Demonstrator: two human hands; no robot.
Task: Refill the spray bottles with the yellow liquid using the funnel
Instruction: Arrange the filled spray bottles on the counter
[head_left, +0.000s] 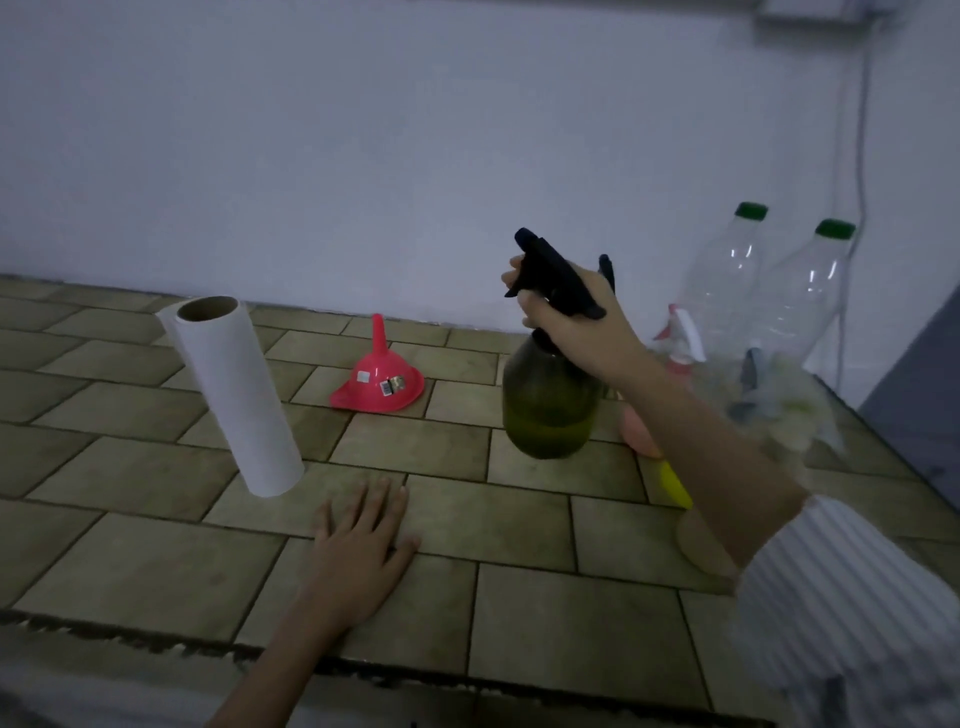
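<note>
Right hand (576, 317) grips black trigger head of green spray bottle (548, 410), held above the worktop (519, 597). Left hand (363, 545) lies flat, fingers spread, near front edge. Pink funnel (378, 379) sits mouth-down toward back edge, beside paper roll (231, 395).

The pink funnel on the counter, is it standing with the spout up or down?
Spout up. The pink funnel rests upside down on its wide rim on the tiled counter, its narrow spout pointing upward.
</note>
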